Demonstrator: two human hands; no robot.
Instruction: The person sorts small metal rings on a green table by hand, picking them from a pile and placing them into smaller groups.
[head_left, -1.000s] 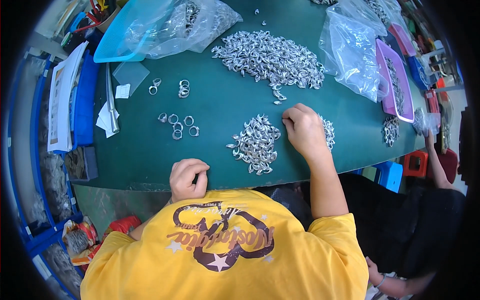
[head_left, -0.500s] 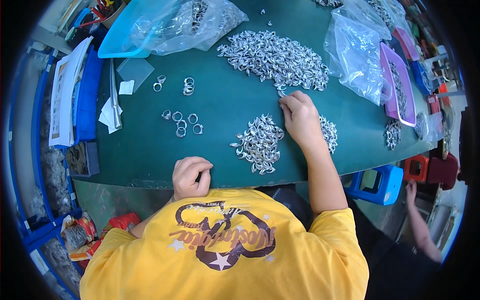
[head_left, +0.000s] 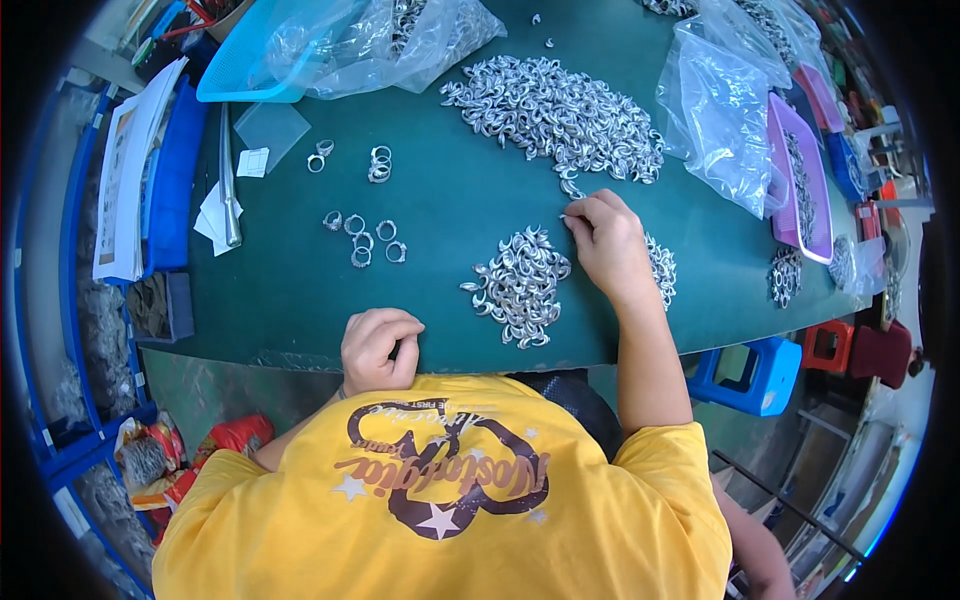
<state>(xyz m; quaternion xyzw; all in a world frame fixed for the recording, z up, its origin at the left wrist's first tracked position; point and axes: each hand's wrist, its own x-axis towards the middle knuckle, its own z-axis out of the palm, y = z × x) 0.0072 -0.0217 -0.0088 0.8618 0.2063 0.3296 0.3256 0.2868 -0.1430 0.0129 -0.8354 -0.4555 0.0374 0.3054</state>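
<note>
My right hand [head_left: 608,243] is closed in a pinch just below the near tip of a large pile of small curved silver metal pieces [head_left: 555,115]. A sliver of one such piece shows at its fingertips. Left of that hand lies a smaller pile of the same curved pieces [head_left: 520,287]; another small pile [head_left: 660,270] is partly hidden behind my right wrist. My left hand [head_left: 380,348] rests at the table's near edge with its fingers curled in; whether anything is inside them is hidden. Several silver rings [head_left: 362,240] lie on the green table [head_left: 430,220] beyond it.
A turquoise basket [head_left: 250,85] with plastic bags stands at the far left, near a tapered metal rod [head_left: 227,180]. At the right are a clear plastic bag [head_left: 715,110] and a pink basket [head_left: 815,225]. A blue stool [head_left: 750,375] stands beside the table; another person's arm [head_left: 755,545] shows behind me.
My right hand has drawn slightly nearer, away from the large pile's tip, with its fingers pinched. My left hand stays almost where it was. The other person's arm has shifted down and left.
</note>
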